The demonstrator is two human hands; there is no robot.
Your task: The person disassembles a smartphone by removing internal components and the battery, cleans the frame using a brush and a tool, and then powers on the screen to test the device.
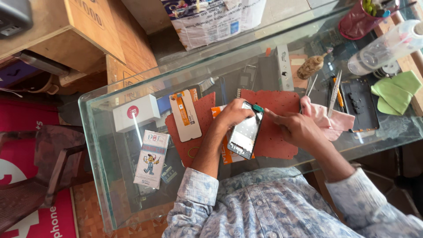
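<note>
At the centre of the frame, the person's left hand (231, 115) holds a black smartphone (245, 132) by its upper edge, the grip closed around the top left corner so the glossy face tilts up toward the camera. The right hand (296, 128) comes in from the right, its fingertips pinched at the phone's top right corner, where a small teal piece (257, 108) sits; whether the fingers are squeezing that piece or only touching it cannot be told. The phone hangs just above a red perforated mat (275, 125) spread on the glass counter (105, 167).

The phone looks thin, stiff and light, with a smooth, reflective face that would likely slip under a loose hold and crack if bent or dropped on the glass. The narrow side edges and corners seem the safest places to take it, as both hands do now, leaving the face untouched.

Left of the mat lie a white panel with an orange strip (185, 115), a white box with a red dot (135, 113) and a small printed carton (152, 158) in the lower left. To the right are a pink cloth (328, 120), tweezers (334, 93), a dark phone back cover (359, 103), a green cloth (396, 90), and in the upper right a clear plastic bottle (387, 46) and a dark red cup of tools (361, 20). A small brush (310, 66) rests near the top centre.
</note>
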